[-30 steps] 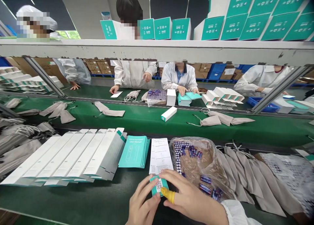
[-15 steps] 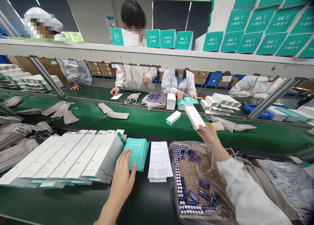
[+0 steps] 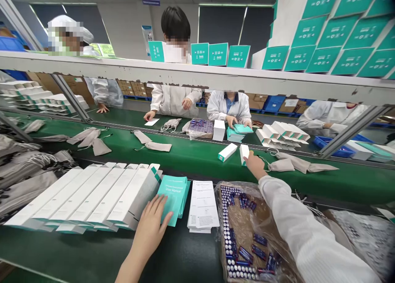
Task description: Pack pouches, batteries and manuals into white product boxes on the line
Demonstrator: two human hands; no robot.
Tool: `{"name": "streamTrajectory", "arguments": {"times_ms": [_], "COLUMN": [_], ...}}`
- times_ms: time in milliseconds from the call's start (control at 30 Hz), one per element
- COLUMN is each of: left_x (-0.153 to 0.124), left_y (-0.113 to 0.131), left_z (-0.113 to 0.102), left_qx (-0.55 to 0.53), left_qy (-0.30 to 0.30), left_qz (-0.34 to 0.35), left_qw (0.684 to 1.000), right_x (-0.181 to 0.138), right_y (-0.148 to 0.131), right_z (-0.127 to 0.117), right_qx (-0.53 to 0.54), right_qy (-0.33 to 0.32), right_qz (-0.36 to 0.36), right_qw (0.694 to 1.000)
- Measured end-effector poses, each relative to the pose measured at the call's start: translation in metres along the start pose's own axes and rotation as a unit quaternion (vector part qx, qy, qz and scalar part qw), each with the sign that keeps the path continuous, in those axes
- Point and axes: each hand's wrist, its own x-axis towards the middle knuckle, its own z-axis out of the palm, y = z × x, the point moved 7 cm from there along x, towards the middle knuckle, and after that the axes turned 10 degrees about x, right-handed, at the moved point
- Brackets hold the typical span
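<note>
1. White box point(image 3: 243, 152): it lies on the green belt point(image 3: 191, 155) in the middle of the scene, far from me, its long side running away from me.
2. My right hand point(image 3: 254, 164) reaches out over the belt and touches the near end of that box. I cannot tell whether my fingers there are pinching it or only resting against it.
3. A second white box point(image 3: 227, 152) lies on the belt just left of the first, slanted, the two close but apart.
4. Grey pouches point(image 3: 290, 164) lie on the belt just right of my right hand.
5. My left hand point(image 3: 152, 223) lies flat on the near left corner of the stack of teal user manuals point(image 3: 174, 190), its fingers point(image 3: 160, 207) spread and holding nothing.
6. The manuals sit on the dark counter point(image 3: 101, 250) near me, between a fanned row of flat white cartons point(image 3: 92, 196) on the left and a stack of printed leaflets point(image 3: 203, 202) on the right.
7. Right of the leaflets stands a tray of batteries point(image 3: 243, 229) in clear plastic wrap, under my right sleeve.
8. On the far side of the belt a person in a white coat point(image 3: 228, 106) has both hands on another teal stack.
</note>
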Motion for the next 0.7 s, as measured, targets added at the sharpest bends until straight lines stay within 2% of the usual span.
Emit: {"name": "streamTrajectory", "arguments": {"times_ms": [100, 200, 267, 333, 400, 567, 700], "left_x": [0.011, 0.021, 0.026, 0.033, 0.039, 0.055, 0.059], "left_y": [-0.001, 0.002, 0.002, 0.001, 0.0, 0.002, -0.006], "left_z": [0.004, 0.006, 0.004, 0.0, -0.005, -0.022, -0.035], "left_qx": [0.031, 0.051, 0.061, 0.074, 0.084, 0.085, 0.063], "left_qy": [0.028, 0.035, 0.038, 0.039, 0.04, 0.028, -0.009], "left_qz": [-0.044, -0.048, -0.056, -0.071, -0.086, -0.116, -0.141], "left_qw": [0.998, 0.997, 0.996, 0.994, 0.992, 0.989, 0.988], "right_x": [-0.052, -0.139, -0.19, -0.222, -0.238, -0.247, -0.247], "right_y": [-0.047, -0.081, -0.087, -0.086, -0.08, -0.068, -0.063], "right_z": [0.035, 0.084, 0.107, 0.12, 0.125, 0.127, 0.123], "right_qx": [-0.042, -0.061, -0.08, -0.102, -0.122, -0.144, -0.133], "right_qy": [-0.069, -0.172, -0.2, -0.2, -0.187, -0.149, -0.106], "right_qz": [-0.187, -0.389, -0.471, -0.514, -0.535, -0.568, -0.566], "right_qw": [0.979, 0.903, 0.855, 0.828, 0.815, 0.797, 0.807]}}
